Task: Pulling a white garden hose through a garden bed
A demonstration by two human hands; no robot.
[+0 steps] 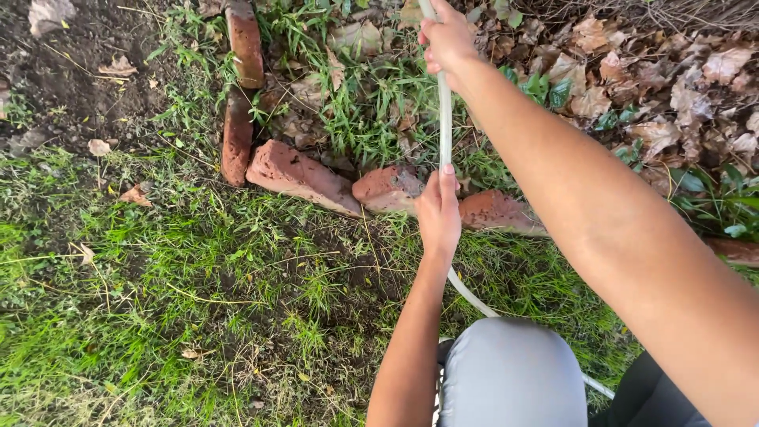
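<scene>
Both hands grip a pale, smooth hose (444, 119) that runs in a nearly straight line away from the person. The right hand (447, 38) is at full reach near the top edge, arm extended and fingers curled shut around the hose. The left hand (439, 215) holds it closer in, fist closed, thumb laid along the tube and pointing forward. Behind the left hand the hose curves down past a grey-clad knee (510, 375); where it ends appears to lie outside the view. Beneath the hands a crooked row of rough, weathered red bricks (296, 174) edges patchy green grass (158, 300). Beyond the bricks lie dry, curled brown leaves (680, 87), and bare dark soil (87, 79) lies at upper left.
</scene>
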